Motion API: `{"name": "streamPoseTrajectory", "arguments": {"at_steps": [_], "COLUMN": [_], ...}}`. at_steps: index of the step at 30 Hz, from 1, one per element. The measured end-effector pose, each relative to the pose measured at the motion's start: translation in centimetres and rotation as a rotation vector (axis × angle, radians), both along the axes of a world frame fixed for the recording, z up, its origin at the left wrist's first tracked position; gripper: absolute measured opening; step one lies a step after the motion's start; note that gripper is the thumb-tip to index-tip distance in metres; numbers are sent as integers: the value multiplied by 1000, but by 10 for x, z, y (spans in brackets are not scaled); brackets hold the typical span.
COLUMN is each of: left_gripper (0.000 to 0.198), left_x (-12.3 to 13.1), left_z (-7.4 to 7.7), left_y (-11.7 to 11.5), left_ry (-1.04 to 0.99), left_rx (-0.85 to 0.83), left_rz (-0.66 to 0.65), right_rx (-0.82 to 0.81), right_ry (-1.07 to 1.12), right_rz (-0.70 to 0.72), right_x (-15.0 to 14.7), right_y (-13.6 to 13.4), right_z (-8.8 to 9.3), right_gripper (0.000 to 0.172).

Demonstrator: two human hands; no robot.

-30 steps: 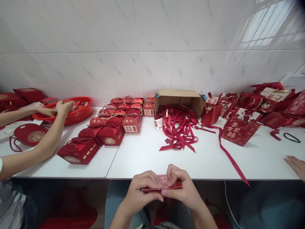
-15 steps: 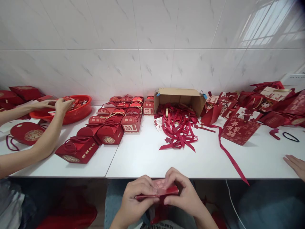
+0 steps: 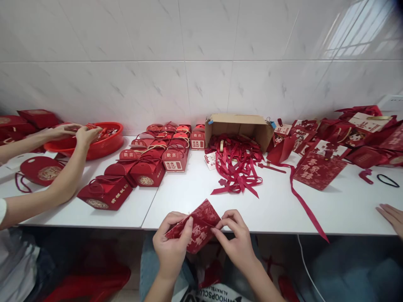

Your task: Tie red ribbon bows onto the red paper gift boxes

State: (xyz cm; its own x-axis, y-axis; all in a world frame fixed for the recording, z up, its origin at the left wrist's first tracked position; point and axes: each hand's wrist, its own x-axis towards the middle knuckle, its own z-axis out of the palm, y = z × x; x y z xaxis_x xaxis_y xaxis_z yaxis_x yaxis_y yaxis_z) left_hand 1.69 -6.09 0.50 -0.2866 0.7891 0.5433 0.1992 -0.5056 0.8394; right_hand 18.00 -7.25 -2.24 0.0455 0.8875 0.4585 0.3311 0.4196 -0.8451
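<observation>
Just over the table's front edge I hold a dark red printed paper gift box (image 3: 201,228), with light characters on its side and its panels partly folded. My left hand (image 3: 172,243) grips its left end, thumb on the near face and fingers behind. At its right edge my right hand (image 3: 234,237) pinches a corner between thumb and fingers. Beyond the hands lies a tangle of red ribbons (image 3: 237,167) spilling from a cardboard box (image 3: 239,119). A similar red box with white lettering (image 3: 319,170) stands to the right.
Finished-looking red boxes (image 3: 147,172) stand in rows at left centre. Another person's hands (image 3: 83,134) work over a red basin (image 3: 110,149). At the right edge rests another person's hand (image 3: 390,216). A loose ribbon (image 3: 305,203) hangs over the table edge near a black loop (image 3: 388,180).
The red paper box has been raised and tilted, so its lettered face now shows. My right hand has shifted to its right edge. The other person's hands stay at the basin.
</observation>
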Motion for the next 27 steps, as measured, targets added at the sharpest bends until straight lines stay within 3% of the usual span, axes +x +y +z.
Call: {"name": "streamPoseTrajectory", "arguments": {"at_steps": [6, 10, 15, 18, 21, 24, 27], "left_gripper": [9, 12, 17, 18, 18, 18, 16], "left_x": [-4, -4, 5, 11, 13, 11, 8], "left_z": [-4, -9, -4, 1, 3, 5, 10], "left_y": [1, -3, -12, -15, -15, -14, -11], "left_ry": [125, 205, 301, 317, 324, 343, 367], "left_rx": [18, 50, 136, 145, 151, 185, 231], "left_rz": [-1, -118, -283, -330, -333, -297, -274], "right_rx": [1, 41, 170, 237, 220, 102, -46], "right_ry": [146, 295, 469, 507, 463, 396, 373], "right_rz": [120, 57, 68, 113, 62, 45, 178], "right_x": [26, 37, 23, 9, 3, 9, 21], "right_y": [1, 8, 15, 18, 22, 26, 26], "right_z": [11, 29, 63, 75, 76, 68, 60], "right_gripper": [8, 7, 30, 32, 17, 5, 14]}}
